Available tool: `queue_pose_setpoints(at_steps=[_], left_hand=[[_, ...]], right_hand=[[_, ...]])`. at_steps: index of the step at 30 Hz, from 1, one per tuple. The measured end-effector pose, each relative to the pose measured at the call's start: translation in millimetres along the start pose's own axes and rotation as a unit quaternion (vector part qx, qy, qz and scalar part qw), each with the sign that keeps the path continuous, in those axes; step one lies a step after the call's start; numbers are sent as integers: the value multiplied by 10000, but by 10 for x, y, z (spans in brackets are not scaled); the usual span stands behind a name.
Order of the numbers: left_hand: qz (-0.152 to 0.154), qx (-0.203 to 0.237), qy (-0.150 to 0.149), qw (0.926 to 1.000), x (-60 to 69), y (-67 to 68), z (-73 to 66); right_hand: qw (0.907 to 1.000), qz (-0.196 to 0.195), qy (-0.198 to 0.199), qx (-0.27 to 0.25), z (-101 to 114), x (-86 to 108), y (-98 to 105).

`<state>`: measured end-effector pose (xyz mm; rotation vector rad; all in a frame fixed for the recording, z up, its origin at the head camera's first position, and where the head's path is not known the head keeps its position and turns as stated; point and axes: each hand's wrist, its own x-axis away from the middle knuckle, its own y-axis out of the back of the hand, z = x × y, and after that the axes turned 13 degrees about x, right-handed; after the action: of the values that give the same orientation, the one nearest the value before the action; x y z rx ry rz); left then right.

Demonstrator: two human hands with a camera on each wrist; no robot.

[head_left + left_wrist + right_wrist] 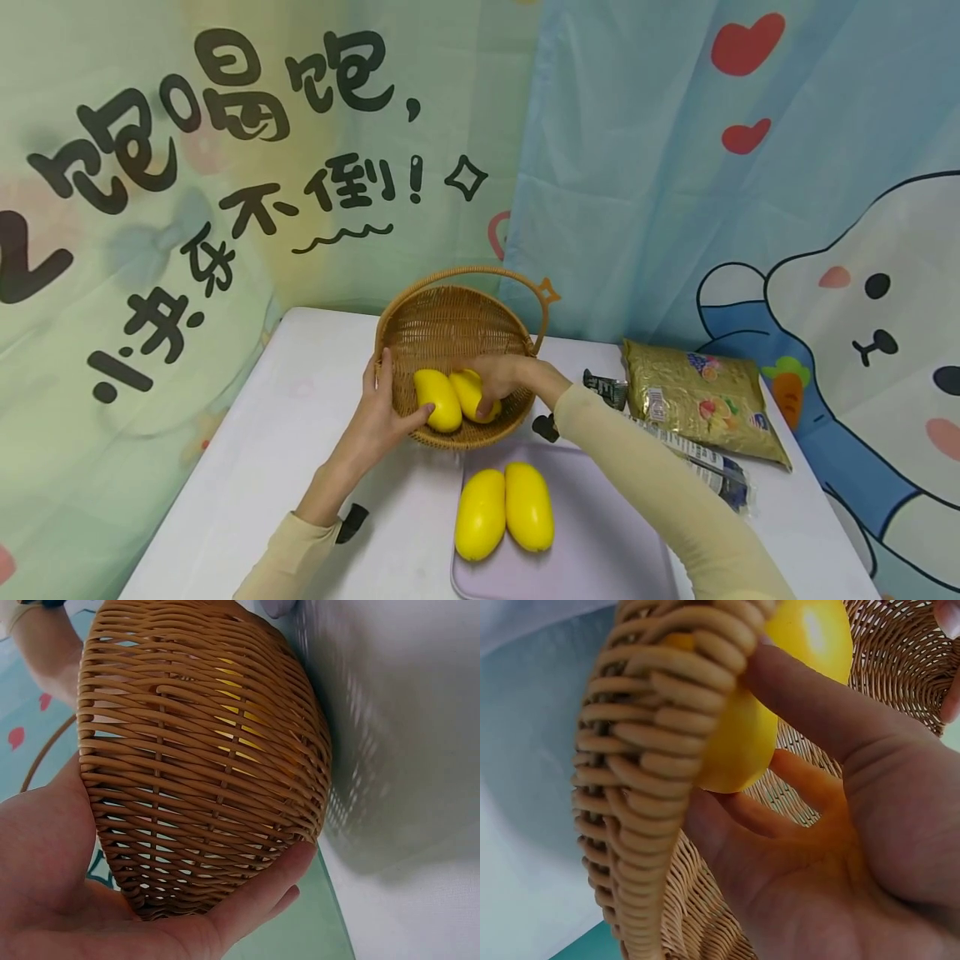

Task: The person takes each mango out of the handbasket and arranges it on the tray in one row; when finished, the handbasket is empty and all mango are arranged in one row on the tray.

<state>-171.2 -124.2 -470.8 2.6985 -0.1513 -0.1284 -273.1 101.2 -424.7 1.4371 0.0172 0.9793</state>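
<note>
A brown wicker basket (450,325) is tilted with its mouth toward the head camera, two yellow mangoes (438,402) lying in its lower part. My left hand (378,421) grips the basket's left side, thumb over the rim; in the left wrist view the fingers of this hand (97,885) curl around the woven wall (202,750). My right hand (504,379) reaches inside and holds the right-hand mango (467,392). In the right wrist view, thumb and fingers of the hand (817,802) are around that mango (739,742), partly hidden by the rim.
Two more yellow mangoes (481,514) lie side by side on a pale purple tray (600,533) in front of the basket. At the right are a gold bag (701,404), a clear-wrapped package (720,475) and a small dark packet (606,388). Printed curtains stand behind the table.
</note>
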Motion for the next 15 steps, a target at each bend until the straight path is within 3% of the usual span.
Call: queue_pose_setpoints(at_steps=[7, 15], left_hand=[[53, 55, 137, 9999, -6, -2, -2], [18, 41, 193, 9998, -10, -1, -2]], right_hand=[[9999, -116, -26, 1, -57, 27, 29], [9994, -327, -101, -34, -111, 146, 229]])
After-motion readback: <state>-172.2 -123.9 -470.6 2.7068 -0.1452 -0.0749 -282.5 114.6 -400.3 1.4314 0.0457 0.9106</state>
